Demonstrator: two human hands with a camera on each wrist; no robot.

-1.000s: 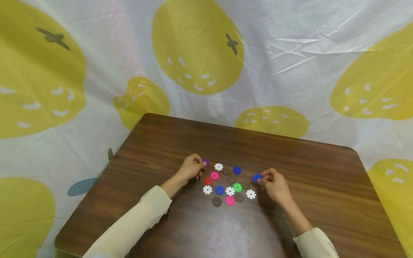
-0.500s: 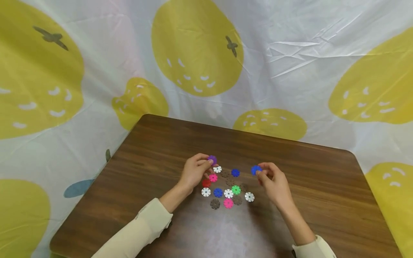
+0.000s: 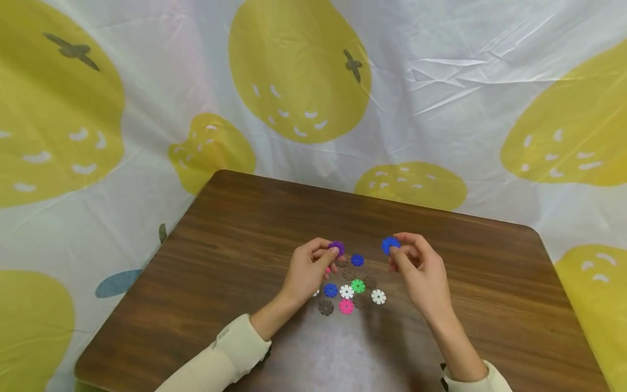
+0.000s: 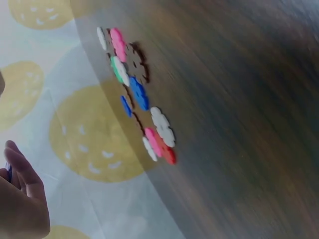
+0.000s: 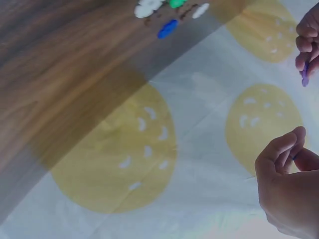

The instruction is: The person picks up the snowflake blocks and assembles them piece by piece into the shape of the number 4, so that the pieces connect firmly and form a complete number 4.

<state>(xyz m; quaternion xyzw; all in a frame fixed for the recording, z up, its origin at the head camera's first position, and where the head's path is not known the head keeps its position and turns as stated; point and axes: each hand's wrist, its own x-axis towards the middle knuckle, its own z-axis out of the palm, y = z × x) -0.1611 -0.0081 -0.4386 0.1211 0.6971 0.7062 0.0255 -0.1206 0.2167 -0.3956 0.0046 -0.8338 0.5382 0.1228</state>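
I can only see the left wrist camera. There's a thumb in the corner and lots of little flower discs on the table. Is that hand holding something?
Observer: Yes. In the head view the left hand pinches a purple disc, lifted above the others.
Operator: What's the other hand doing?
Observer: The right hand pinches a blue disc, also raised off the table.
Operator: Are the two discs touching?
Observer: No. There's a clear gap between them, with another blue disc lying flat on the table below that gap.
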